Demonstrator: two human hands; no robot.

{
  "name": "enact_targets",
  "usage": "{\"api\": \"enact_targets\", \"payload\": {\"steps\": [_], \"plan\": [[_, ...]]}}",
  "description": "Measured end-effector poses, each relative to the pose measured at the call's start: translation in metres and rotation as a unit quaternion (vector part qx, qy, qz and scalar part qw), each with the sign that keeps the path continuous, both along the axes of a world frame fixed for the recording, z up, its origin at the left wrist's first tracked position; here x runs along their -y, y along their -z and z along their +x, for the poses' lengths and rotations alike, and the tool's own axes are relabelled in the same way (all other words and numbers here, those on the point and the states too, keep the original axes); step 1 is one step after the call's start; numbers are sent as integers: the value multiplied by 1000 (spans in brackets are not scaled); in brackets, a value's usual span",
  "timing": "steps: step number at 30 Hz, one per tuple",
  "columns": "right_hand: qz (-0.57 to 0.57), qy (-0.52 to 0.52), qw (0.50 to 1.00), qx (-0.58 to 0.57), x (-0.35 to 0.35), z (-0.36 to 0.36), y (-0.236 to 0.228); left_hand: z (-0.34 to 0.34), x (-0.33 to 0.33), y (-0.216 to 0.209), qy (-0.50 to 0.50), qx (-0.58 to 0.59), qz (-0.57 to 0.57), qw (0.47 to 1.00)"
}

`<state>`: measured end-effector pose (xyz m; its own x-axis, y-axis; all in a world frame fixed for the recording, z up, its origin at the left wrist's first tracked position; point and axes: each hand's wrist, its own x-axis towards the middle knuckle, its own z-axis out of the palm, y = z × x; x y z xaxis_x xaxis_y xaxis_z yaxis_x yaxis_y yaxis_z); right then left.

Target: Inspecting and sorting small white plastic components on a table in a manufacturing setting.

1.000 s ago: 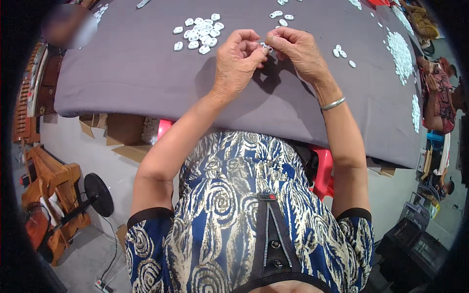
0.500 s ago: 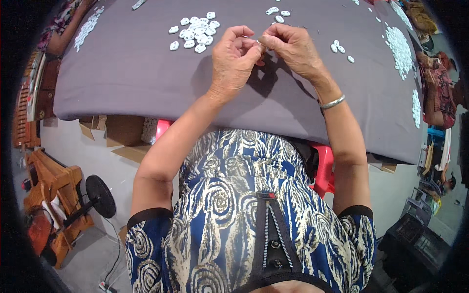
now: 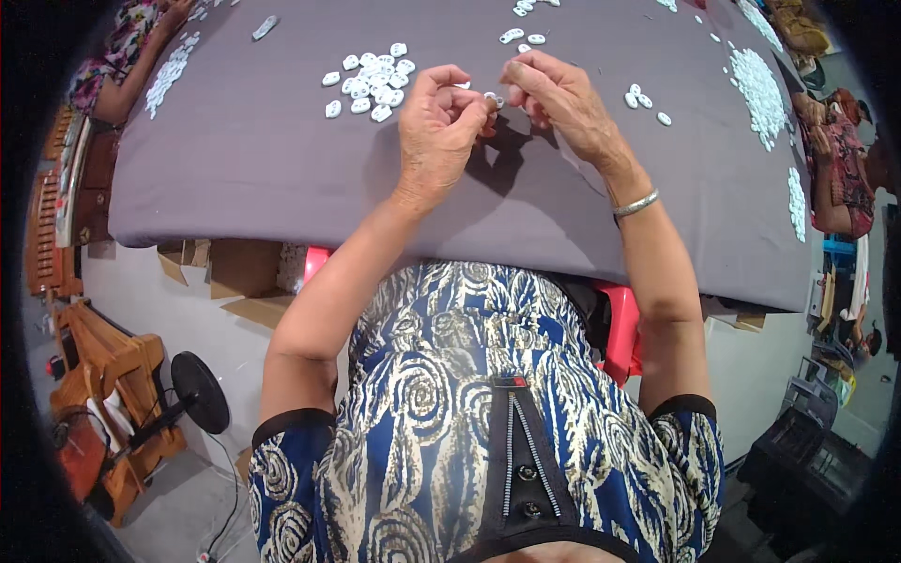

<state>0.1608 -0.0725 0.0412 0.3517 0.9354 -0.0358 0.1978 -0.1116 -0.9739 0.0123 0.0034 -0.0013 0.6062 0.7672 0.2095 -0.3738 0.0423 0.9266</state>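
Observation:
My left hand [image 3: 434, 136] is raised over the grey cloth, its thumb and forefinger pinched on a small white oval piece [image 3: 495, 99] that shows at the fingertips. Just to the right, my right hand [image 3: 568, 105] has its thumb and fingers pressed together; whatever they hold is too small to make out. A narrow gap separates the two hands. Beyond my left hand lies a loose heap of white oval pieces with dark holes [image 3: 377, 82]. Several similar pieces [image 3: 634, 97] lie to the right of my right hand.
The grey cloth [image 3: 282, 178] covers the table. Larger piles of white pieces lie at the far right [image 3: 758, 94] and far left [image 3: 172, 75]. Other people [image 3: 127, 75] sit at both sides. A black fan [image 3: 199, 392] stands on the floor at left, near a cardboard box [image 3: 246, 270].
My hands were touching at the fingertips and are now slightly apart. The small white piece has come into clearer sight in my left fingers. The whole view has shifted slightly.

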Motion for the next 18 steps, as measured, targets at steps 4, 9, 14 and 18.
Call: {"api": "enact_targets", "payload": {"steps": [4,9,14,18], "plan": [[-6,-61,997,48,1,1,6,-3,-1,-2,-27,-24,17,999],[76,-78,993,52,2,7,24,-3,5,-10,-45,-145,102,983],[140,-39,985,92,-2,13,28,12,6,-9,-25,-89,52,994],[117,-58,991,32,-2,6,32,1,1,0,-10,-72,22,997]]}}
